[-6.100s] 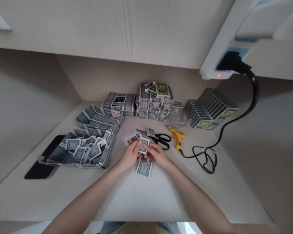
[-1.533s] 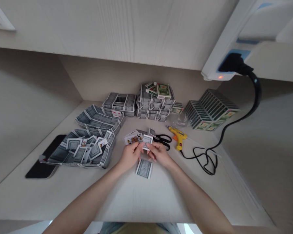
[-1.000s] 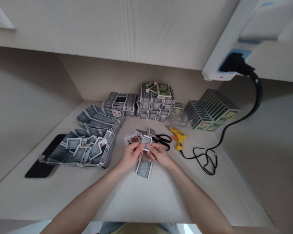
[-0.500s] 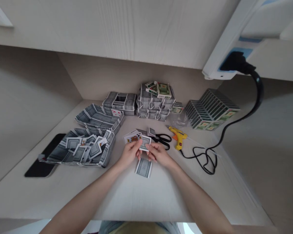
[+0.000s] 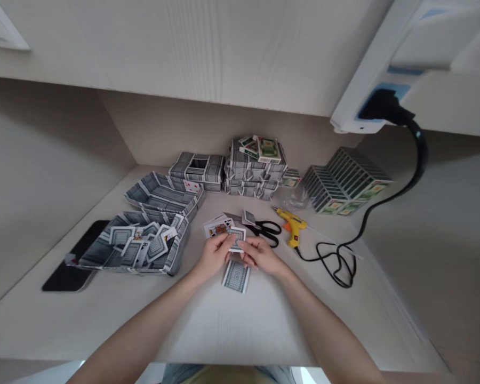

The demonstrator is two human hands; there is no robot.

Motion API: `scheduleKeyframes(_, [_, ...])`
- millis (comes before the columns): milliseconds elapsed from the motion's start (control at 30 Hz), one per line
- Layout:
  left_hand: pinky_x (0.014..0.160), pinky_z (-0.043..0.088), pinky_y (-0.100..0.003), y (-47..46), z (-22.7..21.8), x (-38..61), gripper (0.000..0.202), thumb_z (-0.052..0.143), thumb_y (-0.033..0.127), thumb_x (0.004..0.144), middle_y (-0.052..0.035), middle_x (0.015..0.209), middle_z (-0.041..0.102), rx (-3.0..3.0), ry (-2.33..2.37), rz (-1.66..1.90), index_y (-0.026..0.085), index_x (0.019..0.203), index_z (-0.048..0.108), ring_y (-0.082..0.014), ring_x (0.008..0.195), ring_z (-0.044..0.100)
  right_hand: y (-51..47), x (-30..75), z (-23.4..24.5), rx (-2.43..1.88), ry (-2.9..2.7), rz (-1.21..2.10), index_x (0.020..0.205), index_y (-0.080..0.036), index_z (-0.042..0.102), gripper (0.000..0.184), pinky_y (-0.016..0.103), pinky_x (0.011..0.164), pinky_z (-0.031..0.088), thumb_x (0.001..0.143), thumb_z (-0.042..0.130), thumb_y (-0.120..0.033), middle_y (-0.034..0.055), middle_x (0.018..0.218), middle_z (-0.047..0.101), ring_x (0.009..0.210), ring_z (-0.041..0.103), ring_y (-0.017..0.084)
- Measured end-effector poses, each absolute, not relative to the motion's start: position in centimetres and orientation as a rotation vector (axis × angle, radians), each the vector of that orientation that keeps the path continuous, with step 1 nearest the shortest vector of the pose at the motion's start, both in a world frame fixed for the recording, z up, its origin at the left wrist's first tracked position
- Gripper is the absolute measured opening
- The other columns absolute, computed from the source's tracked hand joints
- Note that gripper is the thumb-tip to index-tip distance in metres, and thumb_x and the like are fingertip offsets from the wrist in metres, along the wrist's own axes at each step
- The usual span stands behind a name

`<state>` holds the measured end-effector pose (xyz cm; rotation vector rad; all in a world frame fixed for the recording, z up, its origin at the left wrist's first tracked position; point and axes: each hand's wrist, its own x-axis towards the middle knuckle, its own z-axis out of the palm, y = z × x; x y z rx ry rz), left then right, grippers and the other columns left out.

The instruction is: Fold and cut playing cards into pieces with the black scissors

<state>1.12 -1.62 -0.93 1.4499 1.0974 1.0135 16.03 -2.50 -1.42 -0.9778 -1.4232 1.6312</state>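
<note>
Left hand (image 5: 214, 256), right hand (image 5: 262, 254) clamped on playing card (image 5: 238, 240), held above surface (image 5: 208, 330) near face-down card (image 5: 236, 277). Stacked card-covered boxes (image 5: 260, 173) look finished; loose cards (image 5: 157, 246) in open card-covered tray (image 5: 178, 249) appear unused.

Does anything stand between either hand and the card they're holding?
Nothing visible does: the left hand and right hand both grip the held card directly. The scissors lie beyond it and another card lies nearer the person, neither in between.

The left hand (image 5: 216, 254) and right hand (image 5: 260, 253) partly cover the held card (image 5: 237, 238); an open box (image 5: 177, 247) partly hides the phone (image 5: 66, 276); the power strip (image 5: 396, 50) is cut off.
</note>
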Motion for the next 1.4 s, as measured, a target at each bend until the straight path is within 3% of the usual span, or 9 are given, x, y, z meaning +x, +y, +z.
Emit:
scheduleKeyframes(433, [0.038, 0.026, -0.019, -1.8, -0.2, 0.9, 0.039, 0.044, 0.046, 0.079, 0.0062, 0.038, 0.038, 1.394, 0.976, 0.972, 0.016, 0.055, 0.045, -0.0057, 0.036, 0.033, -2.6, 16.0, -1.7, -0.942, -1.457, 1.676, 0.058, -0.017, 0.048, 0.041, 0.022, 0.041, 0.034, 0.077, 0.048, -0.053, -0.0092, 0.033, 0.040, 0.028, 0.032, 0.006])
scheduleKeyframes(633, [0.042, 0.032, -0.021, -1.9, -0.4, 1.2, 0.042, 0.037, 0.048, 0.082, 0.0050, 0.041, 0.040, 1.419, 1.094, 1.032, 0.016, 0.057, 0.047, -0.0080, 0.038, 0.040, -2.3, 16.1, -1.6, -0.858, -1.177, 1.745, 0.054, -0.017, 0.047, 0.040, 0.023, 0.044, 0.039, 0.077, 0.051, -0.049, -0.0094, 0.031, 0.037, 0.027, 0.029, 0.006])
scheduleKeyframes(733, [0.050, 0.038, -0.022, -1.5, -0.2, 0.5, 0.037, 0.034, 0.044, 0.085, 0.0024, 0.052, 0.049, 1.570, 1.181, 1.112, 0.015, 0.077, 0.056, -0.0106, 0.050, 0.048, -1.8, 16.4, -1.6, -0.818, -0.948, 1.676, 0.058, -0.018, 0.049, 0.038, 0.022, 0.042, 0.038, 0.078, 0.050, -0.050, -0.0102, 0.031, 0.035, 0.026, 0.025, 0.005])
scheduleKeyframes(867, [0.072, 0.044, -0.028, -0.6, 0.1, -0.5, 0.022, 0.052, 0.031, 0.078, -0.0028, 0.082, 0.060, 2.002, 1.414, 1.119, 0.019, 0.096, 0.057, -0.0159, 0.079, 0.055, -1.2, 16.7, -1.5, -0.852, -0.848, 1.653, 0.074, -0.016, 0.059, 0.046, 0.022, 0.040, 0.038, 0.079, 0.042, -0.058, -0.0100, 0.035, 0.038, 0.026, 0.021, 0.004])
scheduleKeyframes(1033, [0.093, 0.038, -0.039, 0.1, -1.0, -1.0, 0.040, 0.058, 0.024, 0.073, -0.0089, 0.115, 0.054, 2.325, 1.392, 1.017, 0.018, 0.112, 0.049, -0.0227, 0.109, 0.046, -1.3, 16.6, -1.8, -0.896, -0.928, 1.706, 0.080, -0.015, 0.062, 0.032, 0.022, 0.045, 0.041, 0.076, 0.056, -0.046, -0.0087, 0.040, 0.043, 0.030, 0.029, 0.004])
scheduleKeyframes(1167, [0.094, 0.038, -0.041, 0.2, -1.7, -1.0, 0.044, 0.057, 0.019, 0.073, -0.0095, 0.117, 0.052, 2.365, 1.427, 0.951, 0.018, 0.116, 0.046, -0.0240, 0.110, 0.046, -1.4, 16.5, -2.0, -0.939, -0.978, 1.679, 0.078, -0.015, 0.062, 0.025, 0.021, 0.045, 0.038, 0.073, 0.062, -0.039, -0.0082, 0.042, 0.044, 0.033, 0.035, 0.004])
scheduleKeyframes(1400, [0.089, 0.041, -0.039, 0.0, -1.5, -1.0, 0.041, 0.057, 0.015, 0.071, -0.0081, 0.109, 0.052, 2.312, 1.466, 0.955, 0.019, 0.111, 0.048, -0.0228, 0.103, 0.050, -1.4, 16.4, -2.0, -0.991, -1.047, 1.623, 0.080, -0.014, 0.062, 0.028, 0.019, 0.039, 0.030, 0.073, 0.060, -0.042, -0.0079, 0.042, 0.043, 0.036, 0.041, 0.005])
